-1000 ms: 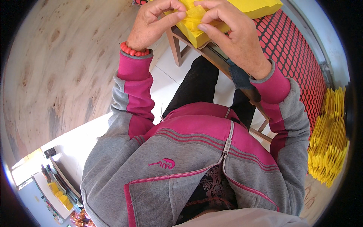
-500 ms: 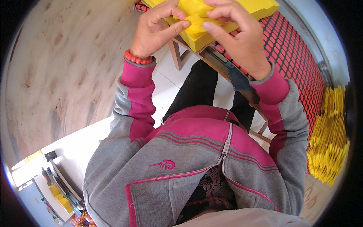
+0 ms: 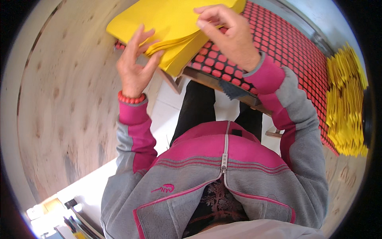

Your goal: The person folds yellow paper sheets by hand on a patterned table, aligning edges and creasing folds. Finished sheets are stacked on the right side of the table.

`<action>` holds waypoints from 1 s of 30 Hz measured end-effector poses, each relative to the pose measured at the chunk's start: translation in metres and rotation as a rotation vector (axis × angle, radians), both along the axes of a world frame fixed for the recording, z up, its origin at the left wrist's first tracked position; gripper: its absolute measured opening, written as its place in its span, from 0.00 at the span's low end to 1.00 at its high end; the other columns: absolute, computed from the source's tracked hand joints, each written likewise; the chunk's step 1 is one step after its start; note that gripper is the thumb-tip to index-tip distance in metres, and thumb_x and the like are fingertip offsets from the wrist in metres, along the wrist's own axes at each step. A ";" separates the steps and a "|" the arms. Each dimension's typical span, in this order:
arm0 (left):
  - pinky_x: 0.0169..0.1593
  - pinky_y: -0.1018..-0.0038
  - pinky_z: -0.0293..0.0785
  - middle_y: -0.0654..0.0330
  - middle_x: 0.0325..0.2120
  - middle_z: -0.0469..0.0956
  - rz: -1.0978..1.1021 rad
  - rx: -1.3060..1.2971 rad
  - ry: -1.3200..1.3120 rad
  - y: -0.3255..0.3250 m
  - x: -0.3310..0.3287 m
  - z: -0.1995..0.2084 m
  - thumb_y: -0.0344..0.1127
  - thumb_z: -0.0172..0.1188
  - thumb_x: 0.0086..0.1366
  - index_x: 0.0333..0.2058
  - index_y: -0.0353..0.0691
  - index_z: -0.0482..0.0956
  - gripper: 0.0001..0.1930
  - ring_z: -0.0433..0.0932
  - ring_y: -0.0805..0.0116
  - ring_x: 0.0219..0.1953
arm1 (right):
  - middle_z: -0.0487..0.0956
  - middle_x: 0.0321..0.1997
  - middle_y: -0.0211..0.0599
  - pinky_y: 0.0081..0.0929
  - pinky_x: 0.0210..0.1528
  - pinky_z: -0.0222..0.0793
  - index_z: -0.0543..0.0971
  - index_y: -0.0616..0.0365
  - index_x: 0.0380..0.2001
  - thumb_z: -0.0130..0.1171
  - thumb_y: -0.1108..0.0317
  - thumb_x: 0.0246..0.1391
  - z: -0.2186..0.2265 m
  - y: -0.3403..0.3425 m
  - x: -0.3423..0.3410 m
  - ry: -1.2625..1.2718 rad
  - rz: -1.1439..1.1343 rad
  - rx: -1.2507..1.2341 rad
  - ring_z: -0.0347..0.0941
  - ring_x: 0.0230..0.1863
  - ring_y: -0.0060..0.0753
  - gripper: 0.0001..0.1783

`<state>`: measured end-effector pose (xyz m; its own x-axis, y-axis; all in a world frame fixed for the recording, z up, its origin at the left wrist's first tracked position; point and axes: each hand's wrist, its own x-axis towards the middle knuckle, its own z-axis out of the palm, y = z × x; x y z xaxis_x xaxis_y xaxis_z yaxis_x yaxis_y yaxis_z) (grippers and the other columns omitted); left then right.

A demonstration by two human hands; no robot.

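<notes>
A stack of thin yellow sheets [image 3: 153, 18], paper or cloth I cannot tell, lies at the top, its near layers folded and bunched along the edge. My left hand [image 3: 135, 59], wearing a red bead bracelet [image 3: 131, 97], is at the stack's left corner. Its fingers and thumb are spread on either side of the bunched layers, without a visible tight grip. Over the stack's right edge hovers my right hand [image 3: 230, 36], index finger and thumb tip apart and the other fingers curled. No sheet shows between them.
Under the stack is a table with a red-and-black patterned cover [image 3: 274, 44]. More folded yellow pieces [image 3: 346, 103] stand in a packed row at the right. A pale wooden board [image 3: 63, 99] fills the left side. A dark blue cloth [image 3: 232, 89] hangs at the table's near edge.
Both hands have moved apart and left from a yellow piece they were pinching together. That raised piece is no longer between them, and the stack shows farther left.
</notes>
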<state>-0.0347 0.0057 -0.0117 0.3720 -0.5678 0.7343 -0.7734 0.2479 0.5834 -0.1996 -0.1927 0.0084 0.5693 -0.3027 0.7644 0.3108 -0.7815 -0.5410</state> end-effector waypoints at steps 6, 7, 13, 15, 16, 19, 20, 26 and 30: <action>0.56 0.69 0.78 0.51 0.50 0.83 0.040 0.241 -0.352 0.002 0.002 0.021 0.22 0.67 0.60 0.46 0.34 0.84 0.14 0.83 0.56 0.54 | 0.84 0.42 0.37 0.23 0.47 0.77 0.81 0.63 0.45 0.63 0.72 0.63 -0.010 -0.005 -0.040 0.096 0.049 0.090 0.81 0.42 0.25 0.10; 0.56 0.70 0.77 0.51 0.51 0.83 0.028 0.241 -0.374 0.001 0.002 0.022 0.22 0.66 0.61 0.46 0.35 0.84 0.14 0.83 0.56 0.54 | 0.84 0.42 0.37 0.23 0.47 0.77 0.80 0.63 0.46 0.63 0.71 0.63 -0.012 -0.007 -0.050 0.124 0.031 0.095 0.81 0.42 0.25 0.10; 0.61 0.72 0.72 0.52 0.50 0.83 -0.110 0.372 -0.324 -0.005 0.024 0.020 0.16 0.53 0.66 0.54 0.35 0.80 0.19 0.81 0.61 0.55 | 0.84 0.38 0.36 0.27 0.47 0.80 0.78 0.60 0.39 0.64 0.69 0.62 -0.023 -0.024 -0.101 0.168 -0.035 0.188 0.83 0.41 0.29 0.07; 0.62 0.73 0.70 0.55 0.50 0.83 -0.136 0.412 -0.068 -0.004 0.037 0.018 0.15 0.48 0.67 0.56 0.34 0.79 0.21 0.80 0.66 0.55 | 0.84 0.38 0.36 0.27 0.47 0.80 0.78 0.60 0.39 0.64 0.69 0.62 -0.025 -0.028 -0.111 0.181 -0.058 0.229 0.83 0.41 0.29 0.07; 0.62 0.74 0.69 0.57 0.50 0.82 -0.158 0.364 -0.004 -0.005 0.044 0.019 0.16 0.48 0.67 0.56 0.33 0.78 0.21 0.79 0.68 0.54 | 0.84 0.38 0.36 0.27 0.47 0.80 0.78 0.60 0.39 0.64 0.69 0.62 -0.026 -0.029 -0.114 0.187 -0.069 0.249 0.83 0.41 0.29 0.07; 0.61 0.76 0.68 0.63 0.52 0.79 -0.093 0.364 0.242 -0.013 0.064 0.034 0.20 0.49 0.72 0.58 0.30 0.76 0.18 0.74 0.74 0.55 | 0.84 0.37 0.36 0.27 0.46 0.79 0.78 0.61 0.39 0.63 0.68 0.63 -0.029 -0.032 -0.119 0.174 -0.026 0.290 0.82 0.40 0.27 0.08; 0.61 0.76 0.68 0.62 0.52 0.79 -0.186 0.306 0.218 -0.017 0.068 0.043 0.20 0.49 0.72 0.58 0.30 0.76 0.18 0.74 0.73 0.54 | 0.84 0.37 0.36 0.27 0.45 0.79 0.78 0.61 0.40 0.63 0.68 0.63 -0.029 -0.033 -0.119 0.172 -0.012 0.306 0.82 0.40 0.27 0.08; 0.59 0.76 0.68 0.59 0.49 0.80 -0.235 0.183 -0.044 -0.029 0.032 0.102 0.18 0.45 0.68 0.57 0.29 0.76 0.21 0.75 0.71 0.53 | 0.84 0.43 0.36 0.23 0.47 0.78 0.80 0.62 0.45 0.62 0.52 0.65 -0.020 -0.037 -0.115 0.260 0.134 0.739 0.81 0.43 0.23 0.21; 0.58 0.73 0.70 0.57 0.47 0.81 -0.194 0.333 -0.363 -0.039 -0.059 0.120 0.19 0.47 0.68 0.58 0.34 0.76 0.21 0.77 0.69 0.52 | 0.76 0.60 0.61 0.38 0.61 0.75 0.67 0.77 0.61 0.53 0.26 0.59 -0.002 -0.051 -0.129 0.234 0.368 1.117 0.76 0.61 0.45 0.56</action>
<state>-0.0937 -0.0335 0.1084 -0.0078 -0.8253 0.5646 -0.8987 0.2533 0.3579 -0.3286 -0.2436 0.0066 0.8510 -0.5229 0.0493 0.2206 0.2707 -0.9370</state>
